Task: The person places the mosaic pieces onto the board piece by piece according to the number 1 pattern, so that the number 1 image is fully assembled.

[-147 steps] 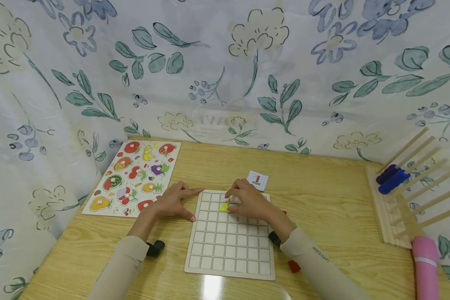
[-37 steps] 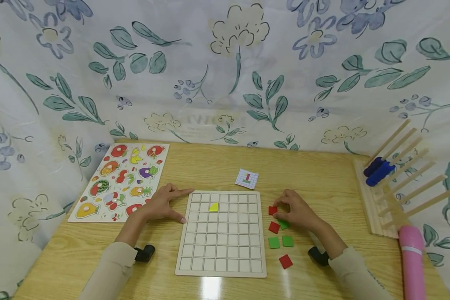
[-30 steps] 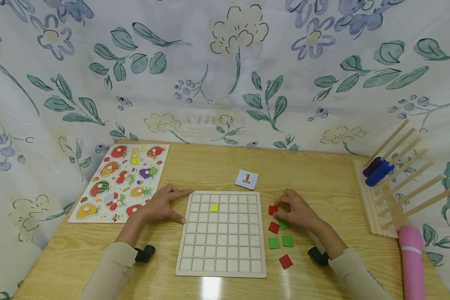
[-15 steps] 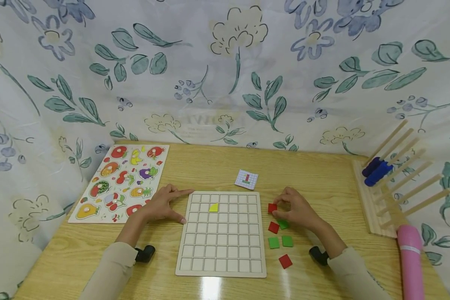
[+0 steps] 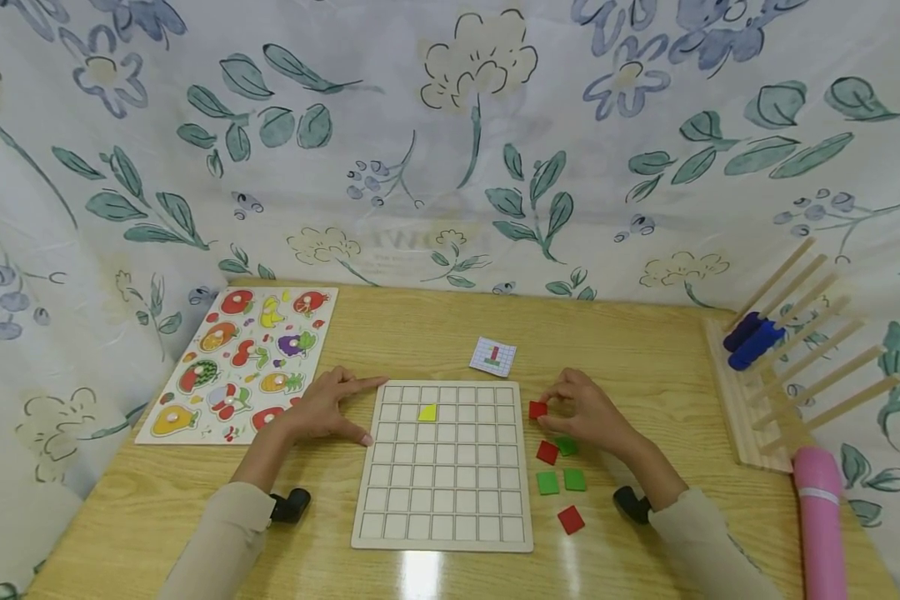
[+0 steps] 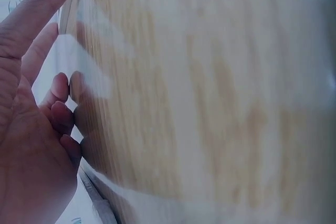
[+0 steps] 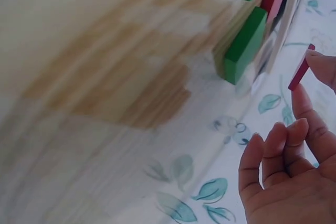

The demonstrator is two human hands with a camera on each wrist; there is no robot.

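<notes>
A wooden grid board [image 5: 442, 508] lies on the table with one yellow tile [image 5: 427, 412] in a cell near its top. My left hand [image 5: 328, 408] rests flat on the table against the board's upper left edge, fingers straight. My right hand [image 5: 581, 412] pinches a red square tile [image 5: 537, 409] between thumb and forefinger, just right of the board; the right wrist view shows the red tile [image 7: 301, 67] edge-on at my fingertips [image 7: 321, 64]. More red tiles [image 5: 547, 452] and green tiles [image 5: 547, 482] lie on the table below that hand.
A small pattern card [image 5: 493, 357] lies behind the board. A fruit peg puzzle [image 5: 247, 358] sits at the left. At the right stand a wooden peg rack [image 5: 787, 367] with blue pieces [image 5: 753, 342] and a pink cylinder [image 5: 821, 517]. Floral cloth surrounds the table.
My right hand has lifted a red tile off the table and moved it slightly left, toward the board. The left hand has stayed put.
</notes>
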